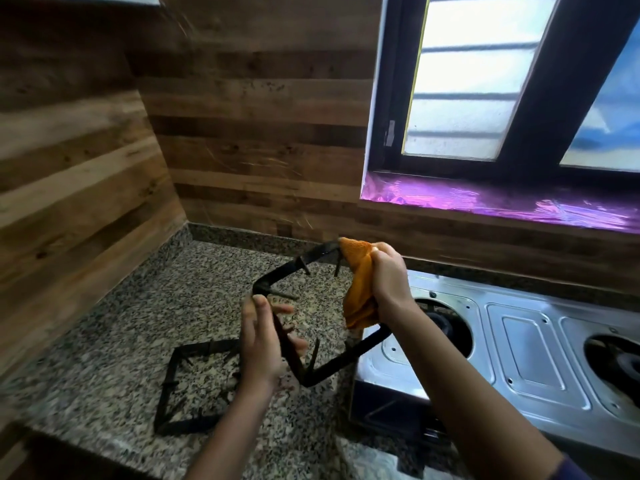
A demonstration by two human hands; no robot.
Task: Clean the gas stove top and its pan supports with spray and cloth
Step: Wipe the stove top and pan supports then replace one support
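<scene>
A black square pan support [341, 363] is held up, tilted, above the granite counter. My left hand [265, 344] grips its left bar. My right hand [388, 275] is closed on an orange cloth [360, 292], pressed around the support's far right corner. A second black pan support [188, 386] lies flat on the counter below my left hand. The steel gas stove top [526, 337] stands to the right, both burner openings bare of supports. No spray bottle is in view.
The speckled granite counter [124, 327] runs into a corner of wood-panelled walls [242, 140]. A window [485, 81] with a purple-lined sill [485, 199] is above the stove. The counter's front edge is near the bottom left.
</scene>
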